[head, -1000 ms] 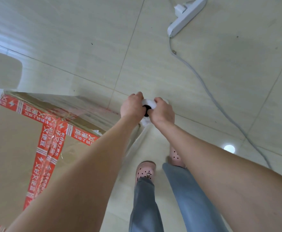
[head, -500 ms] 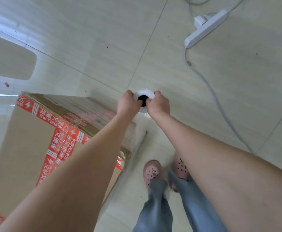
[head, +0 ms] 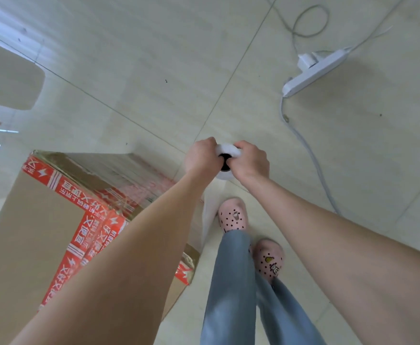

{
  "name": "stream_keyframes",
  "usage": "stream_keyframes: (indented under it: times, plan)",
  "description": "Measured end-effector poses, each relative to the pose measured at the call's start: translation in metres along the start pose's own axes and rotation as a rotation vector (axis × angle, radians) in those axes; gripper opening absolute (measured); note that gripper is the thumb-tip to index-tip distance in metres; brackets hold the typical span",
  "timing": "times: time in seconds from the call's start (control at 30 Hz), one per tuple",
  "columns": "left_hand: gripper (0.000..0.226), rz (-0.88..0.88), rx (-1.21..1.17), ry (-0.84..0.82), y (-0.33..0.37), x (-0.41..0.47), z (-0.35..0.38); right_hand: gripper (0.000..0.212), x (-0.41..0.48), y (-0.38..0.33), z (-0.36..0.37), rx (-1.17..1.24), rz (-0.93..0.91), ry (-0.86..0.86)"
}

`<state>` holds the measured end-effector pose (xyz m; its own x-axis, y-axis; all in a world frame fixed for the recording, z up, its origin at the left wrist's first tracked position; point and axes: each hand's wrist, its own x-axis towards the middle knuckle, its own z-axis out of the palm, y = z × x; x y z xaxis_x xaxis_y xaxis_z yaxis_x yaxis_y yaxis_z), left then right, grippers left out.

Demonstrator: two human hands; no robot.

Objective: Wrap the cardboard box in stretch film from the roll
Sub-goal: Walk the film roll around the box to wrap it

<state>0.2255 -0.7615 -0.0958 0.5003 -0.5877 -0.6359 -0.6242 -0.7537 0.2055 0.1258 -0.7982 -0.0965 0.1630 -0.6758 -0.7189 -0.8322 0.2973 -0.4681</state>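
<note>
– Box (head: 29,232) stands on the floor (head: 129,70). Where's the roll (head: 228,151)?
– Left hand (head: 200,158) and right hand (head: 251,163) grip its ends. It's a step further round the corner, drawing film (head: 209,215) along that side.

both hands (head: 228,160) gripping roll (head: 229,149), box (head: 34,220) beside

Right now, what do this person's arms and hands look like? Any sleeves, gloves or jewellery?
Both arms are bare: no sleeve shows on the left forearm or right forearm. The left hand and right hand wear no gloves, and no watch, bracelet or ring shows. Below them: blue-grey trousers and pink perforated clogs.
</note>
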Motion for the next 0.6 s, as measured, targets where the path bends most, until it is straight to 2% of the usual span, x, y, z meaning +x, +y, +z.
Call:
stream_keyframes:
  times: [0.07,0.2,0.33,0.43,0.53,0.6]
  plan:
    - [0.013,-0.080,-0.112,0.006,-0.009,0.006,-0.006,0.031,0.005,-0.015,0.003,0.012,-0.030,0.023]
    - [0.021,-0.262,-0.342,0.010,-0.028,0.020,-0.019,0.043,0.013,-0.041,0.017,0.061,-0.034,0.009]
    - [0.028,-0.403,-0.493,0.017,-0.048,0.027,-0.029,0.034,0.017,-0.061,0.036,0.060,0.036,-0.102]
    - [0.029,-0.355,-0.398,-0.027,-0.055,0.032,-0.035,0.026,0.024,-0.075,0.040,0.027,0.002,-0.059]
    - [0.023,-0.170,-0.178,0.016,-0.055,0.040,-0.047,0.019,0.028,-0.087,0.038,-0.071,-0.031,-0.104]
    - [0.026,-0.038,-0.060,0.037,-0.052,0.046,-0.054,0.018,0.028,-0.093,0.037,-0.140,-0.048,-0.128]
